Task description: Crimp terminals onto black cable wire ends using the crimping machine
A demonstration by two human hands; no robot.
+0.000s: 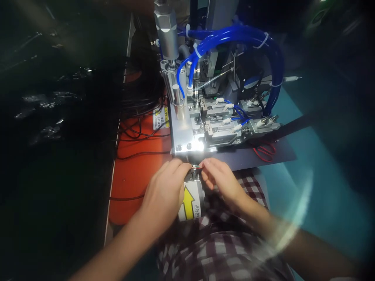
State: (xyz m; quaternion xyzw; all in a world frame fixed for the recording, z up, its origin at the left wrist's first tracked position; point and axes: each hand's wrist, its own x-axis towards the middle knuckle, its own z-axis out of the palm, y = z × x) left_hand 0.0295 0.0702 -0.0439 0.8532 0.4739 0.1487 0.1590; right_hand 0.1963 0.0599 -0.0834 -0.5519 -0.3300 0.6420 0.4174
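My left hand point(165, 189) and my right hand point(221, 181) meet just in front of the metal machine plate point(183, 136). Both pinch a tiny part with thin red wire ends point(197, 167) between their fingertips. Under them sits a grey cylinder with a yellow arrow label point(190, 203). The left hand's fingers curl over the cylinder's top. What the small part is, I cannot make out.
A pneumatic fixture point(216, 113) with blue hoses point(234, 37) and a steel cylinder point(165, 29) stands behind the hands. Black cables cross an orange mat point(134, 171) at left. Red wire point(265, 151) lies on a dark sheet at right. A plaid garment covers my lap.
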